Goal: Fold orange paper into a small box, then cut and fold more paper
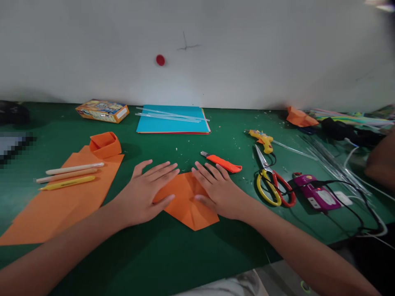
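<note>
A creased piece of orange paper [185, 197] lies on the green table in front of me, one corner pointing towards me. My left hand [151, 191] rests on its left side, fingers stretched out and spread. On the right side of the paper lies my right hand [217, 189], also flat with its fingers apart. Neither hand grips anything. Just beyond my right fingertips is an orange utility knife [224, 163], its short blade showing. The hands cover the paper's left and right parts.
Left are orange sheets [70, 205] bearing pens [68, 183] and a folded orange paper box [105, 144]. Behind lie blue paper [173, 123] and a small carton [103, 111]. Right are scissors [271, 181], a glue gun [262, 139], a purple power strip [317, 193] and another person's arm [381, 158].
</note>
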A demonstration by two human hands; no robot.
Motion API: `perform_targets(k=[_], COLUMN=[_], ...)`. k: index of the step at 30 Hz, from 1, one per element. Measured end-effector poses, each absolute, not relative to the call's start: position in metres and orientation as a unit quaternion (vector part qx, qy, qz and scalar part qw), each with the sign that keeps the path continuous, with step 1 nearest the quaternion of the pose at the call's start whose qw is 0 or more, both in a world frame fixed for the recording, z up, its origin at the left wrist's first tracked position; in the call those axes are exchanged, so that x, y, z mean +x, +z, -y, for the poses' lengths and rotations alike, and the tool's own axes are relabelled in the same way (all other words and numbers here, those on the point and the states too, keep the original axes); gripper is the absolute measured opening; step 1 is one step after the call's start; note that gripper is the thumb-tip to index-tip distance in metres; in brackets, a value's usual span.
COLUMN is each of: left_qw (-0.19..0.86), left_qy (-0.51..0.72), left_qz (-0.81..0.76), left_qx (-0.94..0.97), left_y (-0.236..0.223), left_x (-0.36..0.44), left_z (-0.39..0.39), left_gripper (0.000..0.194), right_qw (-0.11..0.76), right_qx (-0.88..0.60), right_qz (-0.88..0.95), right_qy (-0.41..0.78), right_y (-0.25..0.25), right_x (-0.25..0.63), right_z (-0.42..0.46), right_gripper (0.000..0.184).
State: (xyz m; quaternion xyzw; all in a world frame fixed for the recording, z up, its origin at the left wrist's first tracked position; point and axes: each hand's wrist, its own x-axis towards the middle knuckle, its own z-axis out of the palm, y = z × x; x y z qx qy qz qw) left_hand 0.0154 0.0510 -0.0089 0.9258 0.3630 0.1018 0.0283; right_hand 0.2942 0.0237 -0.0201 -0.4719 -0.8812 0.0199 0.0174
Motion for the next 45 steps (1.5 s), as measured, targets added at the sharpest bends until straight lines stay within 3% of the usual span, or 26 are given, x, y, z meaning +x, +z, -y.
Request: perform_targets(k=[8, 45], left_qw=[0.023, 0.038], left_qy=[0.107, 0.045], left_qz=[-0.398, -0.416], left_qx=[0.911, 0.907], left_y=[-0.032, -0.030], left_x=[0.043, 0.047], left_z=[-0.015, -0.013], left_gripper=[0.084, 0.085], right_qw=[0.035, 0.019], right_qx=[-0.431, -0.461], right_qz=[0.902, 0.887], right_qy=[0.013, -0.014], right_y=[-0.023, -0.024], right_x=[0.285, 0.290], right_z=[-0.013, -0.007], right_gripper=[0.064, 0.067])
